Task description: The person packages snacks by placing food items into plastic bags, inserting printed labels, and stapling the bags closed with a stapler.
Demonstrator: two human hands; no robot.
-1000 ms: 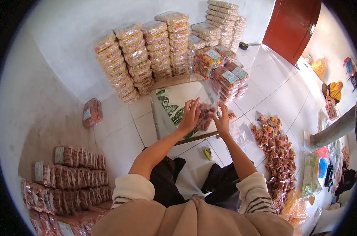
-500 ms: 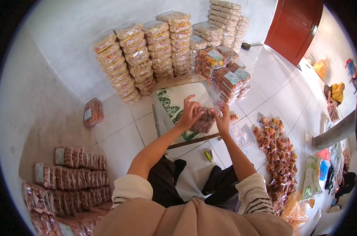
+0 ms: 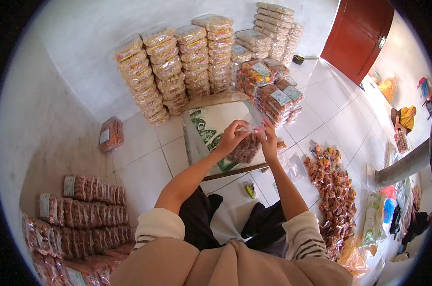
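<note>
A clear plastic bag of reddish-brown snack packs (image 3: 244,151) rests on a low table (image 3: 220,112) with a white and green printed cover. My left hand (image 3: 232,137) pinches the loose plastic at the bag's open end from the left. Opposite it, my right hand (image 3: 268,138) is closed on the same plastic, thumb toward the left hand. The filled part of the bag lies just below both hands, partly hidden by my left fingers.
Tall stacks of packed bags (image 3: 177,64) line the wall, with labelled packs (image 3: 278,97) beside them. Loose snack packets (image 3: 335,190) are heaped at the right. Rows of brown packs (image 3: 92,209) lie at the lower left. A green-handled tool (image 3: 250,190) is on the floor near my feet.
My left hand has closed from spread fingers onto the bag's top and moved nearer my right hand. The bag's upper plastic is now gathered between both hands.
</note>
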